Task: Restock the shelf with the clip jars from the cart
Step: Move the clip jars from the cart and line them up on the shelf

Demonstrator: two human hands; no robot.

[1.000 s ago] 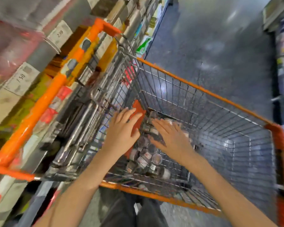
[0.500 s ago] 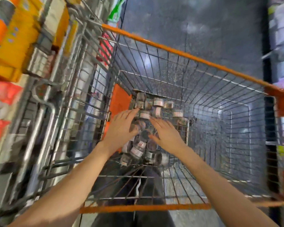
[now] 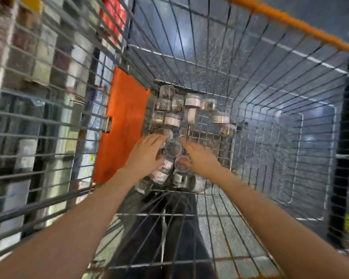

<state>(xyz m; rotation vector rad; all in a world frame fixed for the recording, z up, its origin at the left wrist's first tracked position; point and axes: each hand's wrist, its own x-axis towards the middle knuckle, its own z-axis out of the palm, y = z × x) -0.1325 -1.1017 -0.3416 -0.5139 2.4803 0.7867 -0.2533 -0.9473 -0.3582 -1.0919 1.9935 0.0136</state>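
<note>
Several small clear clip jars [image 3: 191, 101] with white labels lie heaped on the floor of a wire shopping cart [image 3: 270, 81] with an orange rim. Both my arms reach deep into the cart. My left hand [image 3: 147, 156] lies with straight fingers over the near jars on the left of the heap. My right hand [image 3: 199, 158] lies with straight fingers on the right of them. One jar [image 3: 172, 149] shows between the two hands. More jars [image 3: 179, 178] sit under my wrists. Neither hand plainly grips a jar.
An orange flap [image 3: 123, 125] hangs on the cart's left inner wall. Blurred store shelves [image 3: 28, 77] with goods stand behind the cart's left side. Grey speckled floor [image 3: 199, 27] shows through the wire. My dark trousers [image 3: 169, 238] are below the cart's near end.
The view has dropped closer into the cart and both hands have reached lower onto the near jars. The shelf has slid out to the left.
</note>
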